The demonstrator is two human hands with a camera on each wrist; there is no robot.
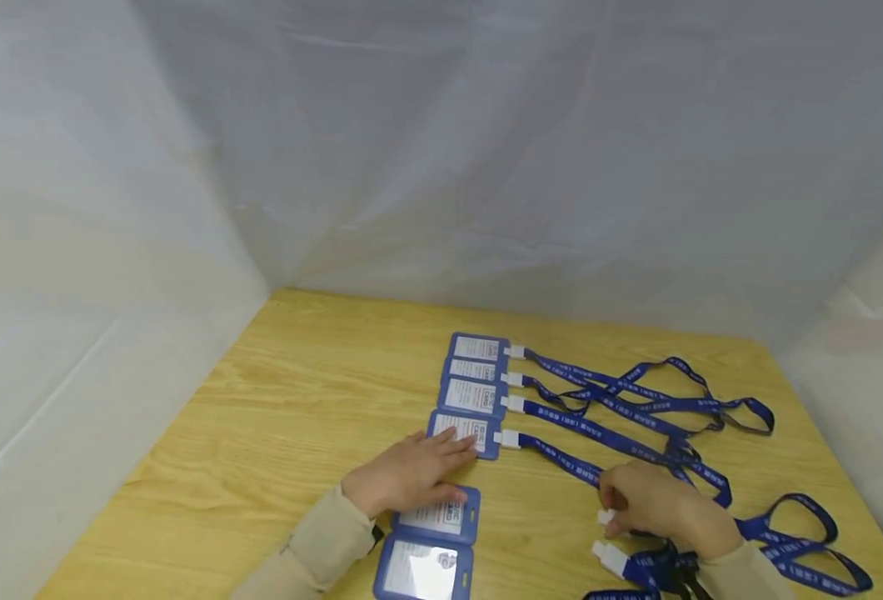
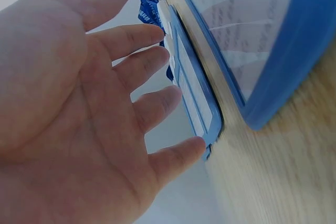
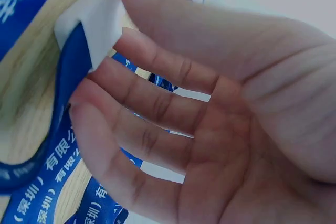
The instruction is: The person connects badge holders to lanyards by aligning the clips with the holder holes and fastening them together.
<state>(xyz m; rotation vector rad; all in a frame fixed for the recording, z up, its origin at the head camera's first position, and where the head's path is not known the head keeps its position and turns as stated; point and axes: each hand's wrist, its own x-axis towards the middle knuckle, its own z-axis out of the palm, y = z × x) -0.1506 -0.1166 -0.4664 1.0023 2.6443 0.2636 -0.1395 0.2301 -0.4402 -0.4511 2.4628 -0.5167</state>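
My left hand [image 1: 407, 473] lies with straight, spread fingers over the nearest card holder [image 1: 491, 446] of a blue column, whose white clip [image 1: 510, 438] joins a blue lanyard. In the left wrist view the fingertips [image 2: 170, 95] reach that holder's edge. Under the thumb is a separate blue card holder [image 1: 468, 529], partly covered by the hand. My right hand [image 1: 655, 504] pinches the white clip [image 3: 102, 22] of another blue lanyard [image 3: 73, 72] between thumb and fingers. A second loose white clip [image 1: 610, 558] lies just below it on the table.
Several holders with lanyards [image 1: 599, 432] stretch rightward across the wooden table [image 1: 284, 375]. Another card holder [image 1: 381, 575] lies at the front edge of view. Looped lanyards [image 1: 809, 546] sit at the right, beyond the right wrist. White sheeting [image 1: 441, 167] hangs around the table.
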